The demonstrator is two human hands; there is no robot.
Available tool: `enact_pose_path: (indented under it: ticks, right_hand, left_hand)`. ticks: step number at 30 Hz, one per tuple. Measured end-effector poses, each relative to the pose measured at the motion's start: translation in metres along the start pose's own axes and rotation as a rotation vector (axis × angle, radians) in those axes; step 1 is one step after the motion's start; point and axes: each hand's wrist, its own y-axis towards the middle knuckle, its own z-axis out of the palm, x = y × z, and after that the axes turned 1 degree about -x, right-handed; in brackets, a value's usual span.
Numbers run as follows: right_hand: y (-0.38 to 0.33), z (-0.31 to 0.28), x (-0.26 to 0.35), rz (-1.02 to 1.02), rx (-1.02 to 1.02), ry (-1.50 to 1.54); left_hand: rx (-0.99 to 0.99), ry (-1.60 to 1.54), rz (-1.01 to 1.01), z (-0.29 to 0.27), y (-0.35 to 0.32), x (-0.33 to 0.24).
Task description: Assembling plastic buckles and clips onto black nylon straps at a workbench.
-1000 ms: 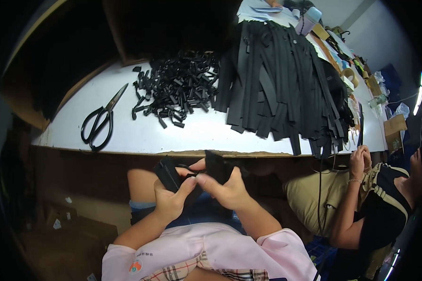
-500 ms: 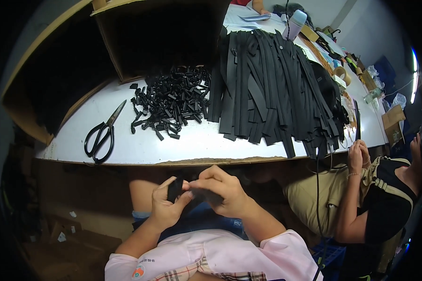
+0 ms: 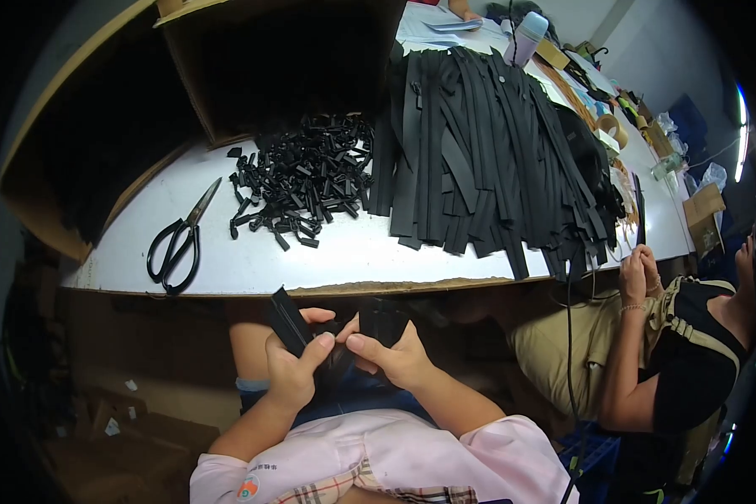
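Strip (image 3: 287, 322) in left hand (image 3: 294, 367)

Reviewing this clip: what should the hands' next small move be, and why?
Probably a gentle press of the right hand toward the left hand, both grips firm: black strip material shows at each hand, and their fingers come close together between; the detail there is too small to make out.
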Motion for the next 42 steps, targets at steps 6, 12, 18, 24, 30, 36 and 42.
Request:
enact_pose_path:
  ticks: [6,12,18,24,30,36,42]
  right_hand:
    - [0.001,0.007,-0.006,-0.091,-0.084,-0.146]
    - [0.001,-0.004,-0.004,0.127,0.096,0.211]
    - [0.003,-0.009,-0.003,0.263,0.043,0.201]
    - [0.0,0.003,-0.012,-0.202,-0.084,-0.275]
    - [0.003,0.002,-0.01,-0.425,-0.07,-0.592]
    - [-0.005,-0.002,-0.011,0.007,-0.03,-0.133]
    - [0.001,-0.004,-0.014,-0.089,-0.102,-0.21]
  left_hand:
    - [0.019,-0.035,-0.041,0.002,0.0,-0.003]
    - [0.173,-0.179,-0.224,-0.006,0.006,-0.008]
    - [0.387,0.356,0.095,-0.012,0.011,-0.003]
    - [0.171,-0.003,-0.019,-0.003,0.007,0.007]
    - [0.131,0.32,0.16,-0.003,0.006,0.003]
    - [0.276,0.274,0.055,-0.006,0.004,-0.008]
    - [0.3,0.349,0.181,-0.008,0.009,-0.004]
